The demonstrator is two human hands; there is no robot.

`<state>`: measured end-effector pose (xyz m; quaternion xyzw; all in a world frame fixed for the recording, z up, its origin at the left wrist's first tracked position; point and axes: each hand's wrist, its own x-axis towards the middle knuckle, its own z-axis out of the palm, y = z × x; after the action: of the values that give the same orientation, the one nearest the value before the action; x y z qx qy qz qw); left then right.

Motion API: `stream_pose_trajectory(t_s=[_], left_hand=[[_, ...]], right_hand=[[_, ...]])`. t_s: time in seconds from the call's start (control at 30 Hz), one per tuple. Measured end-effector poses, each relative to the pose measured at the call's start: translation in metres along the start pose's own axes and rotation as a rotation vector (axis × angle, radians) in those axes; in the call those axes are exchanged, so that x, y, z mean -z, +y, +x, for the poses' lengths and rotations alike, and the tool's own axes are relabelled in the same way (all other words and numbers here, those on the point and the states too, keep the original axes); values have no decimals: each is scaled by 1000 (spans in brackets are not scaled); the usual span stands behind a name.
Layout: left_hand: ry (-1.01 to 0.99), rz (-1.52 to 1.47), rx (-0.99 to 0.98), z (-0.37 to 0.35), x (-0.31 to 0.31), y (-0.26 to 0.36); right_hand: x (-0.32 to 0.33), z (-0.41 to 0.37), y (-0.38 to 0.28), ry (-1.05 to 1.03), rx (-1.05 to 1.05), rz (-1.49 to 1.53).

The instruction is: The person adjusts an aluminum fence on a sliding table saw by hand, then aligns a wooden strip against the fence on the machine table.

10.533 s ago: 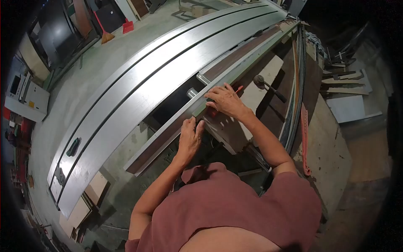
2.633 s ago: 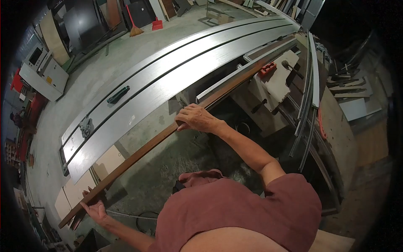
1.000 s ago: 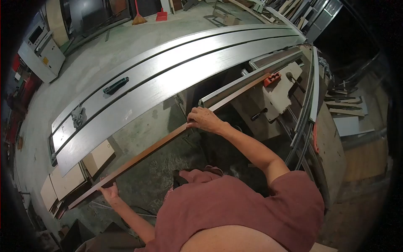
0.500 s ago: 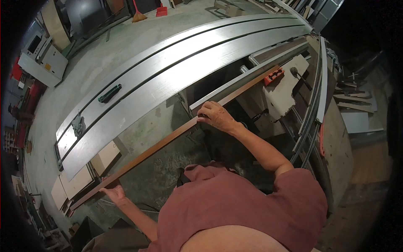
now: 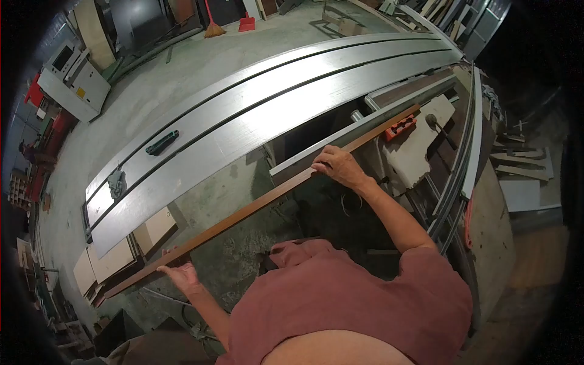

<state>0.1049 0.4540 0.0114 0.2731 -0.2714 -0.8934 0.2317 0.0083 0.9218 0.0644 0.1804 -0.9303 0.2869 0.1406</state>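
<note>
A long, thin brown wooden strip (image 5: 243,217) slants across the view from lower left to upper right. My left hand (image 5: 181,275) grips it near its lower-left end, thumb on the near side and fingertips showing beyond the far edge. Further up, my right hand (image 5: 340,166) pinches the strip from above, the thumb partly hidden. The far end of the strip passes beside an orange-red block with holes (image 5: 400,128) on the workbench.
A long silver sliding table (image 5: 267,91) with dark grooves lies ahead, carrying a dark green tool (image 5: 162,143) and a crumpled cloth (image 5: 115,181). Pale boards (image 5: 112,260) are stacked at lower left. Metal rails (image 5: 469,140) run along the right, near scrap wood (image 5: 520,164).
Both hands and the strip have shifted slightly to the right in view. The strip's far end now reaches past the orange-red block. The whole scene has also shifted a little as the head moved.
</note>
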Motion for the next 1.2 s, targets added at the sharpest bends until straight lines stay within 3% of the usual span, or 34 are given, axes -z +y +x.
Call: stream_pose_trajectory(t_s=[0.6, 1.0, 1.2], left_hand=[[-149, -5, 30, -85, -77, -147], [-137, 55, 79, -120, -119, -190], [-201, -10, 50, -118, -114, -202]], right_hand=[[91, -11, 147, -119, -73, -299], [120, -16, 200, -128, -209, -382], [131, -12, 197, -182, -214, -437]])
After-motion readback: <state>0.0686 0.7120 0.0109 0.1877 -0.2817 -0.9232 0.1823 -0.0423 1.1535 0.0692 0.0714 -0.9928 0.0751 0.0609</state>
